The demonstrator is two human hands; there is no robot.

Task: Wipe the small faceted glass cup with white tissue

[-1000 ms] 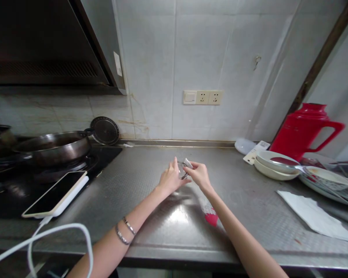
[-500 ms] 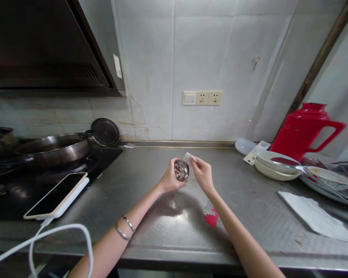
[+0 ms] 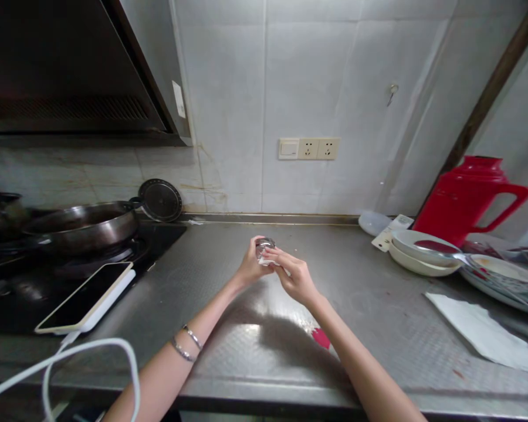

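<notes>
My left hand (image 3: 246, 266) is wrapped round a small, shiny, round silvery thing, which looks like a metal or glass cup (image 3: 264, 242). Both are held up above the steel counter (image 3: 220, 234). My right hand (image 3: 298, 276) pinches a white tissue (image 3: 267, 262) and presses it against the near side of the cup. Fingers and tissue cover much of the cup, so its full shape is hidden. Two silver bracelets (image 3: 185, 346) sit on my left forearm.
Left: a phone (image 3: 84, 298) with a white cable (image 3: 127, 351), and a pan (image 3: 85, 225) on the black stove. Right: a red thermos (image 3: 460, 202), stacked bowls (image 3: 416, 264) and a folded white paper towel (image 3: 479, 328). A red patch (image 3: 320, 337) shows by my right forearm.
My right hand has moved left and down, bringing the tissue from beside the cup onto it. The cup has shifted slightly left and up, its round opening now turned less toward me.
</notes>
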